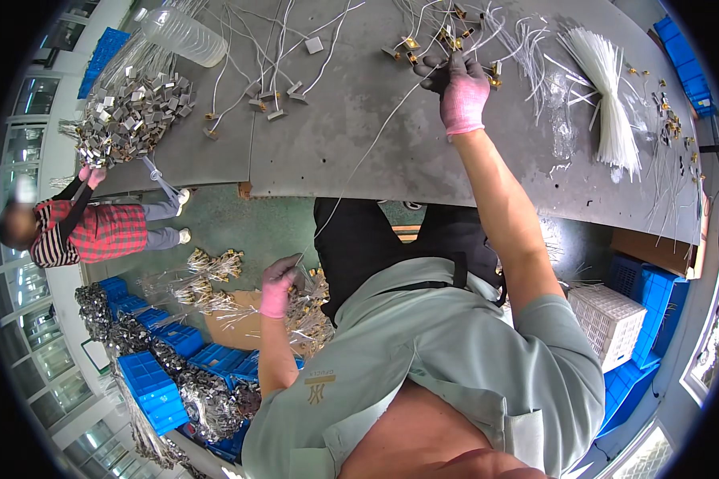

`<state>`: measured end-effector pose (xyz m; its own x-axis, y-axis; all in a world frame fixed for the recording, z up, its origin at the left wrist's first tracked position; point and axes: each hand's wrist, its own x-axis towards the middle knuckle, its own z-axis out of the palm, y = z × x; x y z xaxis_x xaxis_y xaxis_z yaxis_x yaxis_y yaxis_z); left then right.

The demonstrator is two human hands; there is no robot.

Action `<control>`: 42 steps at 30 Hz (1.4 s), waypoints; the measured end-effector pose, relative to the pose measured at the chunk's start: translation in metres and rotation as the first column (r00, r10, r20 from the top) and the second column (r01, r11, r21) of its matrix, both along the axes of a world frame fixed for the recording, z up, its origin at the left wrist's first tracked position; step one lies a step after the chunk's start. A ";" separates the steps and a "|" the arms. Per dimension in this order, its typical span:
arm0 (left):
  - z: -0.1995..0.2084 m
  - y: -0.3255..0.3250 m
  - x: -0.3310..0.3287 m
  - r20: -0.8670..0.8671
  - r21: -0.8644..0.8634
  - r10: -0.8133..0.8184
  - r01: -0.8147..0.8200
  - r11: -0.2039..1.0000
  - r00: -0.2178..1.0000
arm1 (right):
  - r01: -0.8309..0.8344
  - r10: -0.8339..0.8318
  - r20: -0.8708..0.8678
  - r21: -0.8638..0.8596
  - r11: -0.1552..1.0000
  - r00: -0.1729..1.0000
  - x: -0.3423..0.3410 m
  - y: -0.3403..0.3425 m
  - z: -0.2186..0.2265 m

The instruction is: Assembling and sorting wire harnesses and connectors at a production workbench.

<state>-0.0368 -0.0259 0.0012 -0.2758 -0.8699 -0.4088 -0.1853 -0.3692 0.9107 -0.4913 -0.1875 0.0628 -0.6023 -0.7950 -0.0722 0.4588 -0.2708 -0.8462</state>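
Observation:
A long thin white wire runs slantwise between my two gloved hands. Low at the left, beside my leg, my left hand is closed on its lower end. Over the table, my right hand has its fingers pinched where the wire's upper end reaches them; the exact grip is partly hidden. Close around those fingertips lies a cluster of small metal parts with yellow faces, attached to white wires. Both gloves are pink with dark grey fingers.
On the grey table are more wired square pieces, a clear bottle, a heap of metal pieces and a bundle of white strips. Another person stands at the far left. Blue crates and a white basket flank me.

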 end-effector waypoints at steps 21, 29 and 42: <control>-0.002 -0.011 -0.007 -0.024 0.041 0.031 -0.030 0.999 0.999 | 0.006 -0.022 -0.167 -0.091 0.996 0.986 -0.001 0.011 0.021; -0.009 -0.010 -0.012 -0.103 0.007 0.037 -0.036 0.999 0.994 | -0.032 0.020 -0.204 -0.058 0.998 0.979 0.006 0.019 0.036; 0.039 -0.039 -0.113 -0.411 0.360 0.353 -0.206 0.910 0.840 | -0.601 0.676 -0.222 0.324 0.731 0.703 0.037 0.034 0.018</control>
<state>-0.1502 -0.0647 0.0401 -0.2576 -0.7999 -0.5420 0.3768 -0.5997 0.7060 -0.4540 -0.1532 0.0811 0.0265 -0.9813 -0.1904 0.1628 0.1922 -0.9678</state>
